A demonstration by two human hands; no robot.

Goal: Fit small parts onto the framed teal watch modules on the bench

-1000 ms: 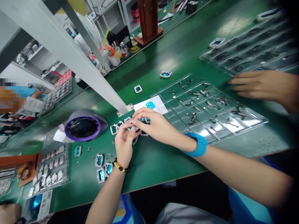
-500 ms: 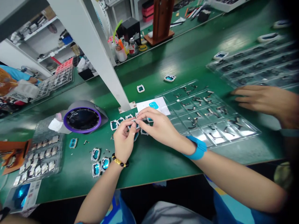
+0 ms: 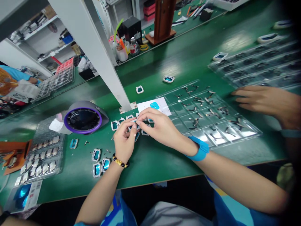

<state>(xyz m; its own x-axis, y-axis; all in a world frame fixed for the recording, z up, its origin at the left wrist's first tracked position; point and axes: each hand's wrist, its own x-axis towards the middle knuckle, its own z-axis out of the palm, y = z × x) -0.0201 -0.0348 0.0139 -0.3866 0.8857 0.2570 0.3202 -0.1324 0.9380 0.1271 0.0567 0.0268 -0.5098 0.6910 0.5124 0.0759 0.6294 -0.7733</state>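
Head camera: your only view, looking from your head.
Bench [image 3: 162, 163]: you face forward and down across it, tilted.
Left hand [image 3: 124, 139] and right hand [image 3: 158, 125]: close below you, mid-frame.
Shelves [image 3: 42, 29]: far off, upper left.

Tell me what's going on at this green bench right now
Someone's left hand holds a small pale piece, mostly hidden by fingers, with the right hand close against it. White-rimmed cases lie around and beneath the hands. Beside them, a clear tray holds small dark parts. Another person's hand is at the right.
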